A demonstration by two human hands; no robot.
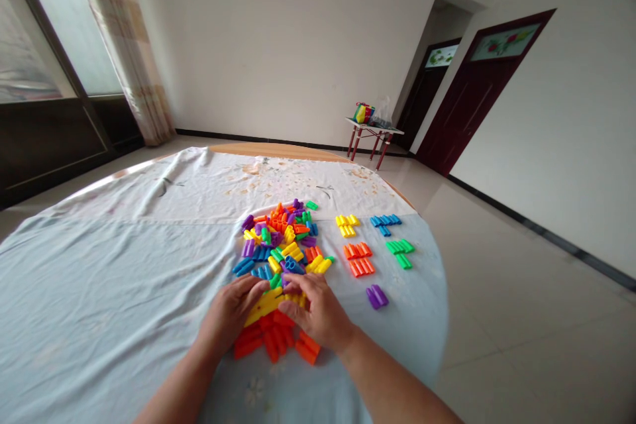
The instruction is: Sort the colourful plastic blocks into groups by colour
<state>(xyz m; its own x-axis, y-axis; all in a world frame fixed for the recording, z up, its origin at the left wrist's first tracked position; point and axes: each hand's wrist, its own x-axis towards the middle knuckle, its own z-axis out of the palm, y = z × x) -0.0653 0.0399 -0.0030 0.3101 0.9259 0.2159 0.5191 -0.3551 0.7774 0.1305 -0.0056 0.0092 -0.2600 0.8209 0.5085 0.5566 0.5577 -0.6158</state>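
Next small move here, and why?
Probably have the right hand take the yellow piece over to the yellow group. That piece lies between it and the left hand, the right hand is the nearer to that group, and the groups set right of the mixed pile are each of one colour.

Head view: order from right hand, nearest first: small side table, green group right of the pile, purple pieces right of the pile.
1. Purple pieces: just right of the right hand.
2. Green group: farther right and forward.
3. Small side table: ahead-right, beyond the big table.
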